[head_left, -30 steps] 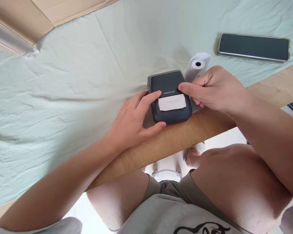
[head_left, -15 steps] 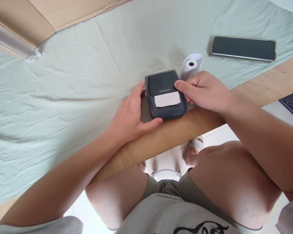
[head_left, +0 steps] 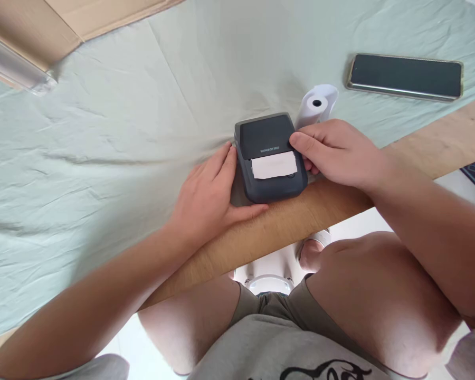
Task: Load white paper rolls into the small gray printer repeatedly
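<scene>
A small dark grey label printer sits at the near edge of the table, with a strip of white paper sticking out of its slot. My left hand lies against its left side, fingers along the wall and thumb at the front corner. My right hand grips its right side, index finger resting on the lid. A white paper roll lies on the cloth just behind my right hand.
A pale green cloth covers the wooden table. A dark phone lies at the far right. A cardboard box and a clear plastic piece sit at the far left. My knees are below the edge.
My left index finger came off the printer's lid and now lies along its left side. The right hand stays on the right side. The printer has barely shifted.
</scene>
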Demonstrator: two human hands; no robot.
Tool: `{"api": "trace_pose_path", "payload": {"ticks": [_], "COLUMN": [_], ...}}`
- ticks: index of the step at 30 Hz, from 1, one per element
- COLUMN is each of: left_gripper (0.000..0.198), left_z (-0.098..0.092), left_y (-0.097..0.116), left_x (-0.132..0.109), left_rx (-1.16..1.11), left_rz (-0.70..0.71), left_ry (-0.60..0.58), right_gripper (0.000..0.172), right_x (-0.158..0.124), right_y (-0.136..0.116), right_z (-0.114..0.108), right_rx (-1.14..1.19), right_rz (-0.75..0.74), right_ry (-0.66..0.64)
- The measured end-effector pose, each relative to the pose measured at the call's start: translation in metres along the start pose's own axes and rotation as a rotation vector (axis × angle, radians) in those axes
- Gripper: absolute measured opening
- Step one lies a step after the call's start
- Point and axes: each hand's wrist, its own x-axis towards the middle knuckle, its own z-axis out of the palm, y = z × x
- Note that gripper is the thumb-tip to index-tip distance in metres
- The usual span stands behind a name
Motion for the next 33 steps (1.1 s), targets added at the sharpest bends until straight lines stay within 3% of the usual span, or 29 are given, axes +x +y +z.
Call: {"api": "trace_pose_path", "payload": {"ticks": [6, 10, 16, 25, 29, 33], "left_gripper": [0.122, 0.122, 0.095, 0.11, 0.127, 0.131], "left_z": [-0.002, -0.003, -0.008, -0.012, -0.002, 0.006], "left_y": [0.007, 0.008, 0.014, 0.022, 0.009, -0.006], "left_x": [-0.001, -0.003, 0.0, 0.008, 0.007, 0.005], "left_rx": [0.075, 0.089, 0.074, 0.097, 0.045, -0.002], "left_rz": [-0.011, 0.004, 0.018, -0.04, -0.008, 0.065], "left_ry": [-0.007, -0.016, -0.014, -0.091, -0.041, -0.028], "right_gripper": [0.077, 0.081, 0.081, 0.056, 0.054, 0.051], "right_x": [-0.001, -0.002, -0.003, -0.003, -0.006, -0.002], "right_y": [-0.007, -0.005, 0.003, -0.003, -0.013, -0.026], "right_z": [0.0, 0.001, -0.002, -0.002, 0.0, 0.004], "right_rx": [-0.039, -0.072, -0.173, -0.166, -0.029, 0.049], "right_rz": [0.114, 0.06, -0.018, 0.046, 0.043, -0.076], "right_ry": [-0.028, -0.007, -0.056, -0.084, 0.036, 0.243]}}
